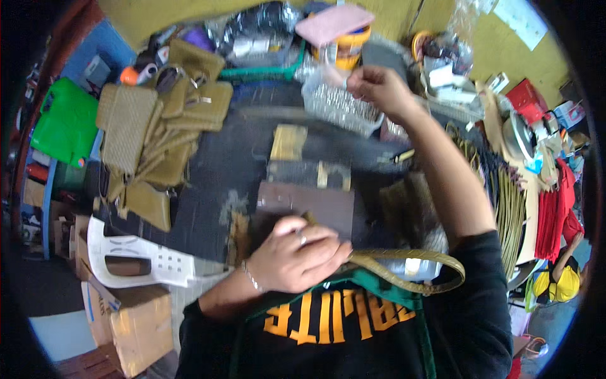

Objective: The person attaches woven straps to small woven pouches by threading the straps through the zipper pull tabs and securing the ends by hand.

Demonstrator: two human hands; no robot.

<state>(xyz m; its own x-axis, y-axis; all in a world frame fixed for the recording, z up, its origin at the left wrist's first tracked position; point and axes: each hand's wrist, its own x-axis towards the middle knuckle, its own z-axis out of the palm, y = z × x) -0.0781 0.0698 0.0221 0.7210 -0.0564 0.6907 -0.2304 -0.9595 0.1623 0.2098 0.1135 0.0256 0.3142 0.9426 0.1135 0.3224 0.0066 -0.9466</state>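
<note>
My left hand (297, 256) lies closed over one end of a woven olive strap (410, 265), pressing it to the dark counter (214, 170) just in front of me; the strap loops away to my right and back toward my chest. My right hand (379, 88) is stretched out to the clear plastic tray (334, 104) of small metal pieces at the far edge, fingertips pinched together; whether a piece is between them, I cannot tell. Judged step: fetching a fitting while the strap is kept in place. The next move would call for a steady hold on the strap end. Count: one strap, one tray, one brown block (309, 205) beside my left hand. Olive woven pouches (158, 139) heaped far left, too overlapped to count.
</note>
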